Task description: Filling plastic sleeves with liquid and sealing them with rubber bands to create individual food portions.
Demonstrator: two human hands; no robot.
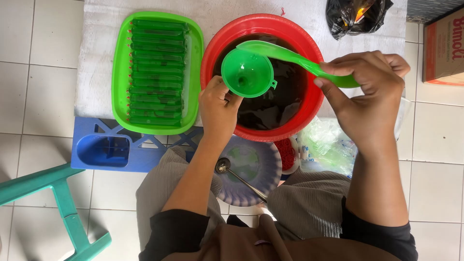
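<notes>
My left hand (218, 108) grips a green funnel (247, 73) from below, holding it over a red basin (309, 60) of dark liquid. My right hand (369, 94) holds the handle of a green ladle (295, 57), whose bowl end reaches over the funnel's rim. Whatever sits under the funnel is hidden by my left hand. To the left, a green tray (119, 77) holds several long, thin, filled green packets lying side by side.
A patterned plate (263, 179) with a metal spoon (239, 178) rests near my knees. Clear plastic bags (327, 144) and red rubber bands (288, 153) lie right of it. A blue plastic stand (104, 151), teal stool (63, 203), black bag (355, 17) and cardboard box (444, 46) surround the white mat.
</notes>
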